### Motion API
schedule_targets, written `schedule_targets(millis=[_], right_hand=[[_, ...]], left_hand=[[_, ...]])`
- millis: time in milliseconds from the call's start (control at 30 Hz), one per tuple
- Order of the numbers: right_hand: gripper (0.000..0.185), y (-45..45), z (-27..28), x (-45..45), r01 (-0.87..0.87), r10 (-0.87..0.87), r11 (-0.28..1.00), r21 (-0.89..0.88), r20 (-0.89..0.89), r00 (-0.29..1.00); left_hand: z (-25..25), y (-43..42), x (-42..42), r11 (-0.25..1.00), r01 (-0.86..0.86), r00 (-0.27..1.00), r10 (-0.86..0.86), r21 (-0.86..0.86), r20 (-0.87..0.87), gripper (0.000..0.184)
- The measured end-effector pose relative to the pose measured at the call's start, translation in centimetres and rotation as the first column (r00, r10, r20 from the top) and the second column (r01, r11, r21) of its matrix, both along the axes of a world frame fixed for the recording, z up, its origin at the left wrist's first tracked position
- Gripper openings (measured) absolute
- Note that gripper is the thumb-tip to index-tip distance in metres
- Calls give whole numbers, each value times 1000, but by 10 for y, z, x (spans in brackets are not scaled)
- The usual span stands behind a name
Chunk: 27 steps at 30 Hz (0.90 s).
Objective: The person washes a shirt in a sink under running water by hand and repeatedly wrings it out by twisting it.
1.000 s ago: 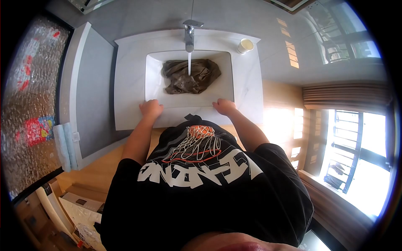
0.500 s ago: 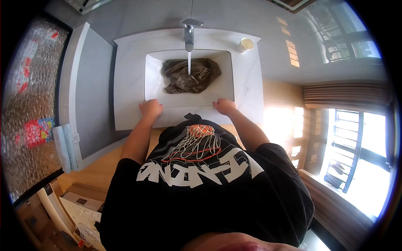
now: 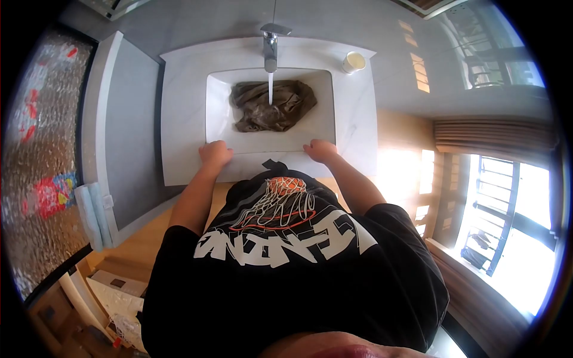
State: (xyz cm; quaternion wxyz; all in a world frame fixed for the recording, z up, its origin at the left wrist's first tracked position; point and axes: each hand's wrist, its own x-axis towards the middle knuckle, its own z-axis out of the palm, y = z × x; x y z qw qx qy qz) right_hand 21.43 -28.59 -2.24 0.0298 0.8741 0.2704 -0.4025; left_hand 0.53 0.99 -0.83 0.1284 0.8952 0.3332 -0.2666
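Observation:
Water runs from the chrome faucet (image 3: 270, 51) onto a crumpled dark brown cloth (image 3: 273, 107) lying in the white basin (image 3: 268, 142). My left hand (image 3: 215, 155) rests with curled fingers on the front left edge of the basin. At the front right edge, my right hand (image 3: 320, 150) rests in the same way, its fingers also closed. Both hands are apart from the cloth, and nothing shows in either one.
A pale cup (image 3: 353, 62) stands on the counter (image 3: 357, 113) at the back right. Light blue cloth (image 3: 92, 215) hangs at the left by a grey panel (image 3: 134, 131). On the right are a window (image 3: 507, 209) and a brown curtain (image 3: 492, 138).
The view has shifted slightly, so the counter and faucet sit a little higher in the frame. Both hands keep their places on the basin edge and the water still runs.

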Motion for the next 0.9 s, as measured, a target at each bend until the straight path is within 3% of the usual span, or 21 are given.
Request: schedule_targets(millis=[433, 633, 900], right_hand=[[50, 5, -1, 3, 2, -3, 1000, -19, -19, 1000], [48, 7, -2, 0, 7, -7, 1000, -18, 9, 1000], [42, 0, -8, -8, 23, -40, 988, 152, 111, 993]], left_hand=[[-11, 3, -1, 998, 56, 998, -57, 30, 17, 34], [-6, -6, -2, 994, 61, 992, -71, 95, 108, 29], [-17, -1, 2, 991, 128, 973, -132, 36, 187, 27]])
